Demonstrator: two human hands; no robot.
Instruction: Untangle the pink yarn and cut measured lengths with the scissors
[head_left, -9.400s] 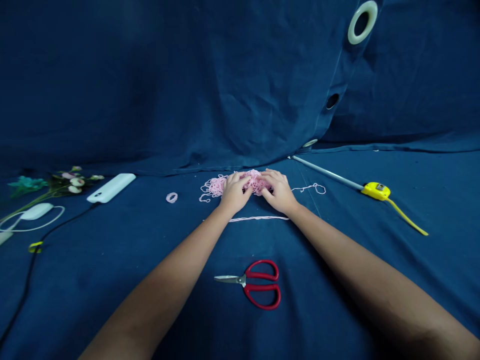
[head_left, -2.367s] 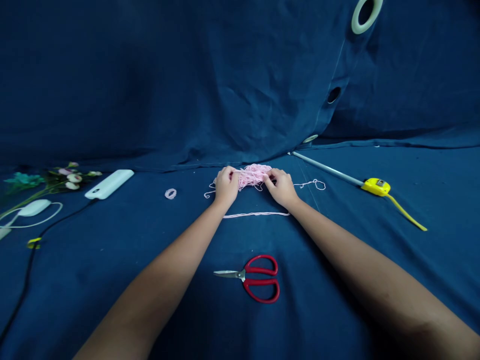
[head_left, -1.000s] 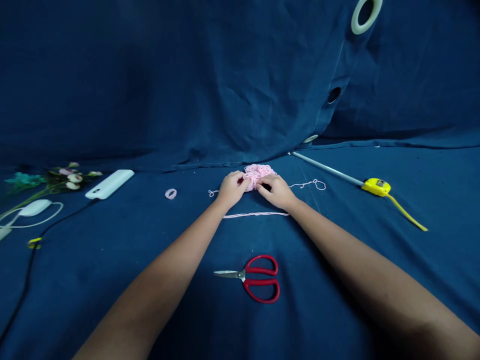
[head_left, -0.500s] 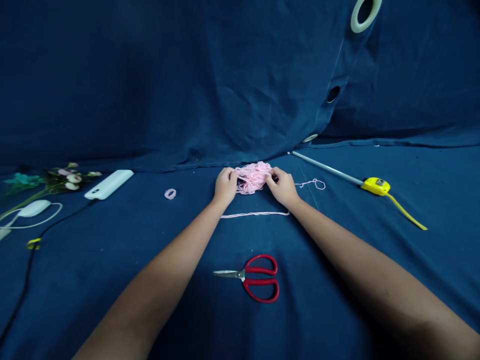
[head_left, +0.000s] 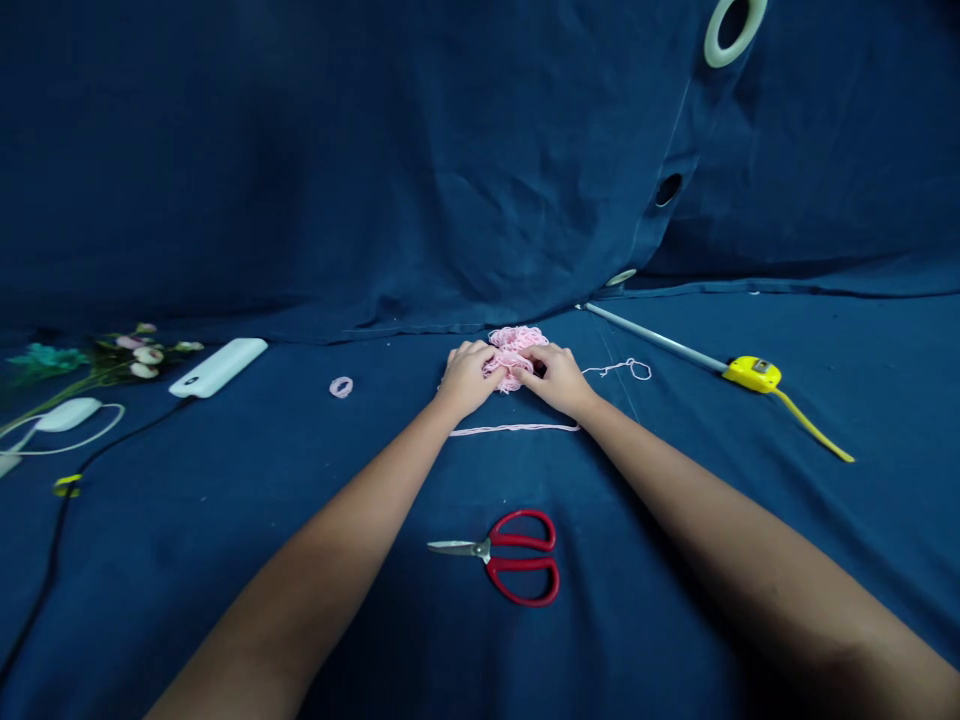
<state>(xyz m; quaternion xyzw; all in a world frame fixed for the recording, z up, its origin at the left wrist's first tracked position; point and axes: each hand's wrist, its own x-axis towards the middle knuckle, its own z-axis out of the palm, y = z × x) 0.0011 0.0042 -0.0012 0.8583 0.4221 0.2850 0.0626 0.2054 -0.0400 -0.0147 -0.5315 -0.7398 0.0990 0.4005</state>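
A tangled bundle of pink yarn (head_left: 517,340) lies on the blue cloth near the back, gathered between my two hands. My left hand (head_left: 469,377) is closed on its left side, the thumb pressed into the strands. From the right, my right hand (head_left: 556,378) pinches the bundle, its thumb close to the left one. Part of the yarn is hidden under the fingers. A straight pink strand (head_left: 514,429) runs across the cloth below my wrists. Beyond my right hand trails a loose looped yarn end (head_left: 637,368).
Red-handled scissors (head_left: 523,565) lie in front, blades pointing left. A small pink yarn coil (head_left: 340,387) rests on the left. Farther left are a white power bank (head_left: 219,368), a black cable (head_left: 56,540) and artificial flowers (head_left: 142,357). A yellow tape measure (head_left: 752,373) and a grey rod (head_left: 656,336) lie right.
My hands have come closer together, the left moving right. The yarn stretched between them is now bunched up, with part of it standing out behind the fingers.
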